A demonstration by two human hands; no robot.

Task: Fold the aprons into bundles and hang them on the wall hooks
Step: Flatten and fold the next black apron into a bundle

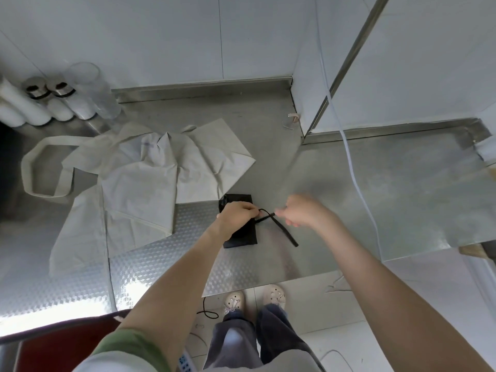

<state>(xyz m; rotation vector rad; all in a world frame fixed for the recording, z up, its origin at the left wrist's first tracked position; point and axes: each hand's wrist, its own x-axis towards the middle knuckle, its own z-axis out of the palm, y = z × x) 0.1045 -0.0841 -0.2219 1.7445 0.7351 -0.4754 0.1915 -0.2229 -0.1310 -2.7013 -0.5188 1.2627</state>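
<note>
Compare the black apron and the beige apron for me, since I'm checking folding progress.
The black apron is folded into a small bundle; the beige apron lies spread out, creased. Both hands, left and right, work the black apron's strap; the beige apron is untouched. Both lie on the steel counter.

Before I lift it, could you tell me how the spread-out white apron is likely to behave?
The white apron looks floppy: it lies creased and flat on the counter, so it will probably sag. Its long strap may dangle and snag.

Both arms extended forward; left hand [237, 214] fisted in closed grip, right hand [302, 210] pinching, blurred.
</note>
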